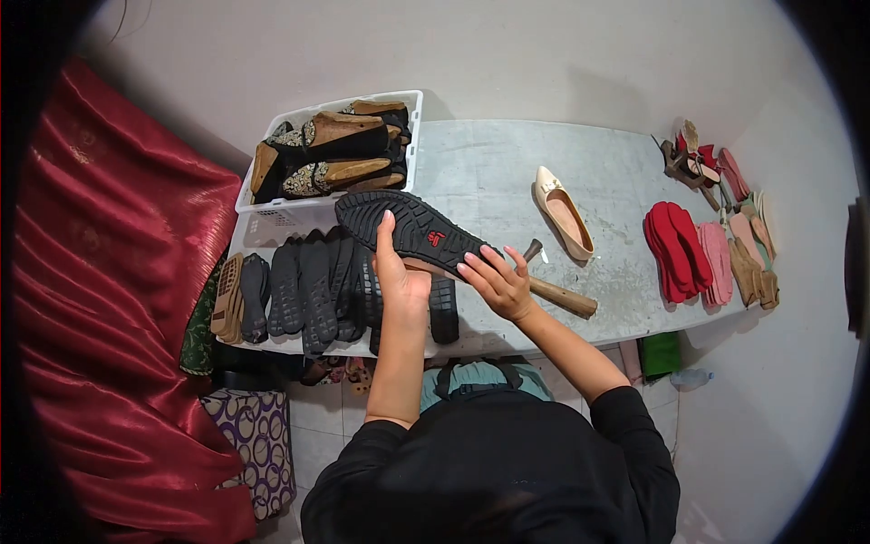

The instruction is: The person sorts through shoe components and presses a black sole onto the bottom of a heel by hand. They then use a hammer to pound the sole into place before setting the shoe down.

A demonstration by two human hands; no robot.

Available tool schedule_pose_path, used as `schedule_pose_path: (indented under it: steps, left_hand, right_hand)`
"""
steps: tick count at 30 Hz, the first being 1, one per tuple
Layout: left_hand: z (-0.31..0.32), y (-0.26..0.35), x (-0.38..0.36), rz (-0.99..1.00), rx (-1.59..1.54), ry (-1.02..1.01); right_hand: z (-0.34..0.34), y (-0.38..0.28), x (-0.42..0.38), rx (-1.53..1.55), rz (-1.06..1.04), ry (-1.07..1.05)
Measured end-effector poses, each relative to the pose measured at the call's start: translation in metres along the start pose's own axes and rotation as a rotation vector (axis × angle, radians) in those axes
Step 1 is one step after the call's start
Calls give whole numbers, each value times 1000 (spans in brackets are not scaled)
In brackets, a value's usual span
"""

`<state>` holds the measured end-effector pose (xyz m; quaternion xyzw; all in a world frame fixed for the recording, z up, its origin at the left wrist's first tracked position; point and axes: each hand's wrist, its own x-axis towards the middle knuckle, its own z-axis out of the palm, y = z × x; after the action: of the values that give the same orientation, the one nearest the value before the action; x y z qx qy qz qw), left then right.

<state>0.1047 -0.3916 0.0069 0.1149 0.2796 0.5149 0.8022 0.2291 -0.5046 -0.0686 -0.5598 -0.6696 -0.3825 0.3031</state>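
A black ridged shoe sole [412, 225] with a red mark is held above the table, tread facing up. My left hand [401, 279] grips it near the middle, thumb across the tread and the other fingers hidden underneath. At the narrower end, my right hand [500, 286] has its fingers closed over the sole's edge. Something pale shows under the sole, too covered to make out. A hammer [564, 297] with a wooden handle lies just beyond my right hand. Farther back rests a cream pointed flat shoe [564, 213] with a bow.
A white crate [335, 204] holds several shoes on wooden lasts. Black soles [317, 290] and tan soles [229, 295] line the table's [489, 150] left front. Red soles [675, 252], pink soles [716, 263] and other pieces sit at the right. A red curtain [118, 299] hangs left.
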Motion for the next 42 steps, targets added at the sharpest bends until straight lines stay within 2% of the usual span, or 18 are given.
schedule_pose_path:
  steps: [2, 4, 7, 12, 19, 21, 22, 27, 30, 37, 39, 40, 42]
  left_hand:
    - [-3, 8, 1, -19, 22, -34]
    - [-3, 20, -5, -173, -59, -107]
    - [-18, 28, 4, -290, -78, -112]
    - [-28, 29, 8, -309, -59, -82]
    - [-33, 14, 19, -211, -100, -25]
    - [-22, 5, 10, 25, -43, 273]
    - [-23, 4, 8, 25, -41, 273]
    - [-34, -1, 11, 83, 1, 107]
    - [-35, -2, 9, 48, 27, 37]
    - [-44, -10, 17, 25, 29, 52]
    - [-52, -5, 16, -156, -201, -269]
    - [-53, -6, 12, -161, -201, -269]
    - [-51, -7, 3, -157, 77, -433]
  right_hand:
    - [0, -1, 4, 5, -23, 29]
    - [-5, 0, 10, 3, -27, 19]
    - [-14, 0, 19, 40, -44, 2]
    - [-24, 4, 32, 38, -79, 15]
    - [-29, 0, 39, 144, -54, 6]
    - [-29, -1, 40, 167, -62, 1]
    - [-28, -1, 39, 168, -60, 2]
    - [-30, -2, 38, 179, -51, -8]
    - [-31, -2, 38, 174, -48, -16]
    - [-37, 5, 40, 166, -37, -28]
    - [-41, 10, 41, 200, 17, -25]
    - [-42, 14, 40, 197, 20, -27]
    - [-44, 23, 39, 237, 60, -39]
